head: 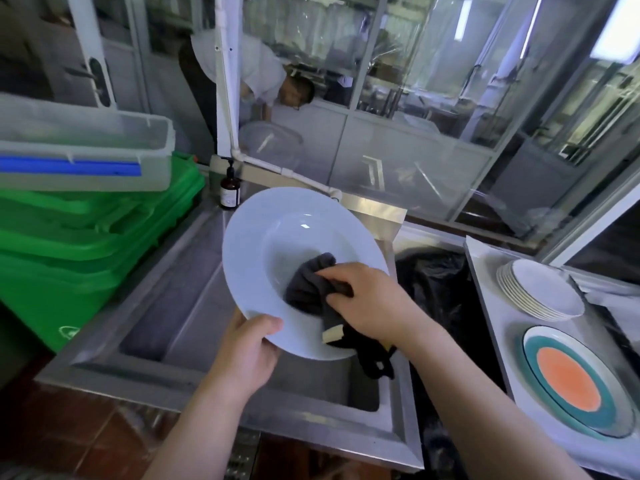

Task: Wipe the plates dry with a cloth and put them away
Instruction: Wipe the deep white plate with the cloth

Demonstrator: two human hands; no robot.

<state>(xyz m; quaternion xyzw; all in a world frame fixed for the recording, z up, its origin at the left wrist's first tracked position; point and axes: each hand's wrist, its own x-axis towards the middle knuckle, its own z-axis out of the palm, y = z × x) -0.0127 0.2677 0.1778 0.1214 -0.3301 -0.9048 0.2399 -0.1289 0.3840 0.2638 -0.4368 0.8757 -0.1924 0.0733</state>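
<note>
The left hand [247, 355] grips the near edge of a wide-rimmed white plate [277, 233], holding it tilted above the steel sink [166, 306], while the right hand [372, 299] clutches a dark cloth [306, 289] and presses it into the plate's bowl. On the tabletop [491, 327] to the right sit a stack of white plates [540, 289] and, nearer, a plate with orange and teal rings [571, 379]. Green bins [79, 237] stand left of the sink.

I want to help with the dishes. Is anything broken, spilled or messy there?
Nothing looks broken or spilled. The left hand holds the white plate over the steel sink, and the right hand wipes it with a dark cloth. The stack of plates sits neatly.
</note>
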